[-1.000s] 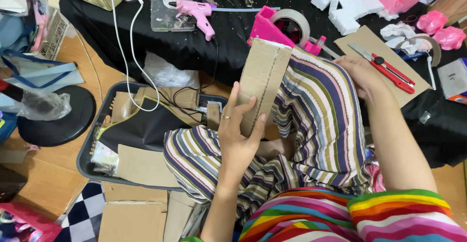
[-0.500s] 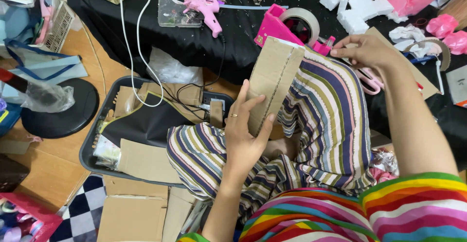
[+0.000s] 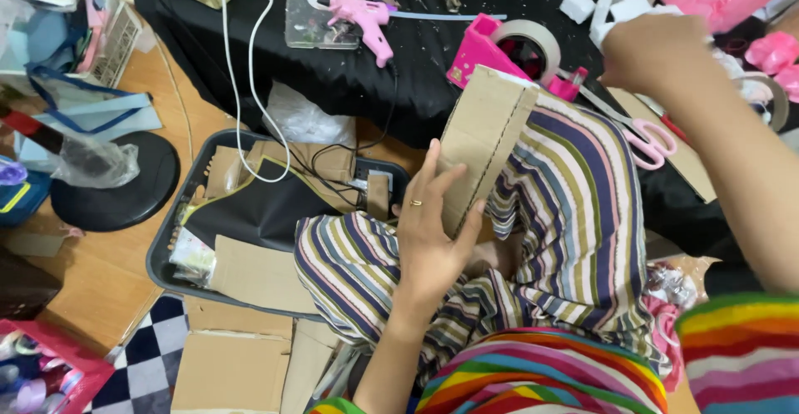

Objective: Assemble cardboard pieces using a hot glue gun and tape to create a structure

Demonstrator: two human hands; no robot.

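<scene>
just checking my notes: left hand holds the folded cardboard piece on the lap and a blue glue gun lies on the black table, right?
Not quite: the glue gun is pink, not blue, as the head view shows. The left hand does hold the folded cardboard piece on the lap, and the gun lies on the black table.

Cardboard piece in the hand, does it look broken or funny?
Not broken. The left hand holds the folded cardboard piece tilted on the striped lap; its cut edge is rough. The odd bit is the black table: white specks lie scattered around the pink glue gun. The right hand is blurred.
</scene>
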